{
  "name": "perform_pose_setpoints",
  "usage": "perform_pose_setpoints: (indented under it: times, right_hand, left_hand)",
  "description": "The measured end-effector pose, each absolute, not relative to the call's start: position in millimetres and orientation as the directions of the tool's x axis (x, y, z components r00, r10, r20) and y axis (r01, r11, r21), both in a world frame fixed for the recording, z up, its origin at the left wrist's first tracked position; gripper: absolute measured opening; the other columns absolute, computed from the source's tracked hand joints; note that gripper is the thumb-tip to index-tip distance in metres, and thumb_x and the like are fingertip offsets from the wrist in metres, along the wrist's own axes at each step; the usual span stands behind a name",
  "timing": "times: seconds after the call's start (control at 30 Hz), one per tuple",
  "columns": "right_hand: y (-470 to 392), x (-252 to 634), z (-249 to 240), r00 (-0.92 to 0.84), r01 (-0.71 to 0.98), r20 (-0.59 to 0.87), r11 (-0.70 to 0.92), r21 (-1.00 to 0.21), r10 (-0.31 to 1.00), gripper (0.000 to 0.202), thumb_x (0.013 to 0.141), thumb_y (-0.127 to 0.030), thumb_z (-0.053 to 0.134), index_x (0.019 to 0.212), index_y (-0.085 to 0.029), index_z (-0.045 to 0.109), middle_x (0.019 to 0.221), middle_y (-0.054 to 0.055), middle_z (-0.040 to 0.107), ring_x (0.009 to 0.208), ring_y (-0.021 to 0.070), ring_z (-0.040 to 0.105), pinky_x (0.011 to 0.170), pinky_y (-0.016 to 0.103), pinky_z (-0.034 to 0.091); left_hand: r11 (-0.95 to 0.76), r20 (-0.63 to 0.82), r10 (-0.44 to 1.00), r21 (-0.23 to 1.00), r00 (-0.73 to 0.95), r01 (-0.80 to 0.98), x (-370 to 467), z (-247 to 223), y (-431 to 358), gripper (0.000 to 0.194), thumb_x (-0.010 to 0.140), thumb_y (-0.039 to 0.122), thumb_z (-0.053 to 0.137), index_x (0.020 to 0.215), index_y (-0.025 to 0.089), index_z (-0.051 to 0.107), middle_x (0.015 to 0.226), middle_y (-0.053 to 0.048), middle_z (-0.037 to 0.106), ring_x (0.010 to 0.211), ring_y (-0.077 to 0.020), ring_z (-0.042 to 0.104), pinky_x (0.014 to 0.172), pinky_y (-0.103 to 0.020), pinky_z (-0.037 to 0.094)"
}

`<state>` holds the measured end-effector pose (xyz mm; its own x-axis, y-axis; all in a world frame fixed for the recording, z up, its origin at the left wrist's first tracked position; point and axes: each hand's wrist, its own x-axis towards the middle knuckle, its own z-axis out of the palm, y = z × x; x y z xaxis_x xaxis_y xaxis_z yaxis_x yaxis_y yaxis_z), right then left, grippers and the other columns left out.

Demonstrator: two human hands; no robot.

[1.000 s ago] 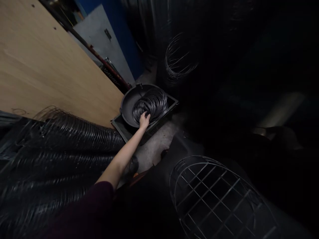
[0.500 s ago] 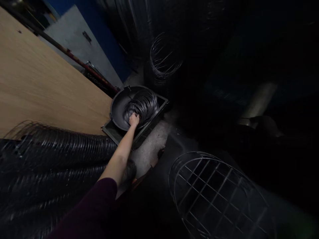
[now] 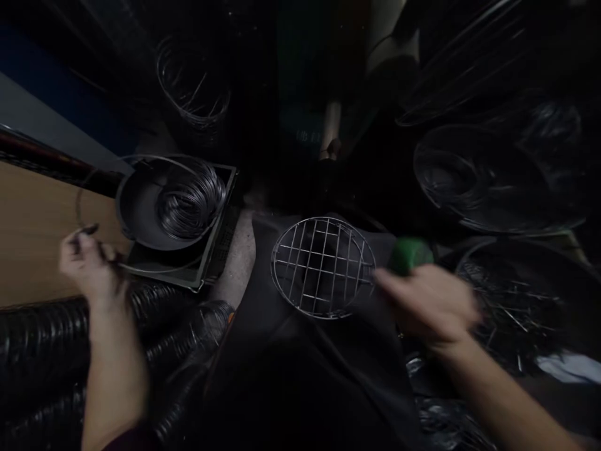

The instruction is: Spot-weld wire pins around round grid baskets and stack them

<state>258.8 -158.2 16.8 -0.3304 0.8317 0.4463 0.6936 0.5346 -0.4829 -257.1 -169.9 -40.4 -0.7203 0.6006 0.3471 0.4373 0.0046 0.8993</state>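
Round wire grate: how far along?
Looks done: the grate has crossing bars within its round rim. In hand: a wire loop in the left hand; the right hand is by the rim with a green object, grip blurred. Possibly left: that loop, still apart from the grate, and the coiled wire in the pan.

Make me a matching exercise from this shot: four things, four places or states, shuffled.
Column 1
1. Left hand
2. Wire grid
3. Heap of wire rings
4. Right hand

Column 2
A. Lying in the round pan
B. At the green object, blurred
C. Gripping one large thin ring
D. Over the dark cloth, between the hands

Pairs: 1-C, 2-D, 3-A, 4-B
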Motion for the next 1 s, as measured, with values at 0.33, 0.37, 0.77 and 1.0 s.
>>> perform_pose_setpoints:
  times: [0.33,0.37,0.77,1.0]
  right_hand:
    - [-243.8,222.4,-33.8,-0.507,0.629,0.497,0.697,-0.344,0.704,0.013,0.089,-0.022,0.062,0.097,-0.022,0.073,0.084,0.005,0.070,0.075,0.0141,0.061,0.067,0.028,0.049]
    - [-249.5,232.0,-36.9,-0.355,0.701,0.466,0.561,-0.441,0.810,0.015,0.091,-0.025,0.059,0.098,-0.022,0.072,0.087,0.006,0.070,0.078,0.0154,0.062,0.070,0.030,0.050]
    - [-224.1,247.0,-84.3,0.326,0.303,-0.366,-0.463,-0.833,0.872,0.069,0.089,-0.062,0.044,0.139,-0.017,0.055,0.072,0.003,0.067,0.053,0.0161,0.055,0.056,0.034,0.052]
    - [-231.9,246.7,-97.2,0.324,0.343,-0.281,-0.389,-0.855,0.903,0.061,0.086,-0.054,0.055,0.137,-0.019,0.058,0.137,0.009,0.060,0.128,0.0254,0.055,0.112,0.045,0.041]
  left_hand:
    - [0.000,-0.031,0.988,0.980,0.154,0.198,-58.9,-97.2,-79.8,0.038,0.087,0.049,0.064,0.107,0.018,0.073,0.066,0.001,0.062,0.056,-0.0090,0.053,0.055,-0.020,0.042]
    - [-0.018,-0.036,0.973,0.972,0.227,0.233,-49.7,-104.5,-71.9,0.040,0.087,0.050,0.062,0.107,0.017,0.074,0.074,-0.002,0.069,0.064,-0.0117,0.060,0.064,-0.022,0.047]
    - [-0.163,-0.151,0.819,0.864,0.554,0.476,-41.6,-103.3,-56.9,0.070,0.090,0.068,0.047,0.136,0.017,0.060,0.129,-0.010,0.067,0.117,-0.0306,0.064,0.103,-0.040,0.049]
    - [-0.233,-0.062,0.891,0.787,0.450,0.571,-38.7,-118.6,-67.7,0.046,0.096,0.051,0.050,0.132,0.026,0.064,0.123,-0.003,0.071,0.106,-0.0257,0.071,0.095,-0.033,0.053]
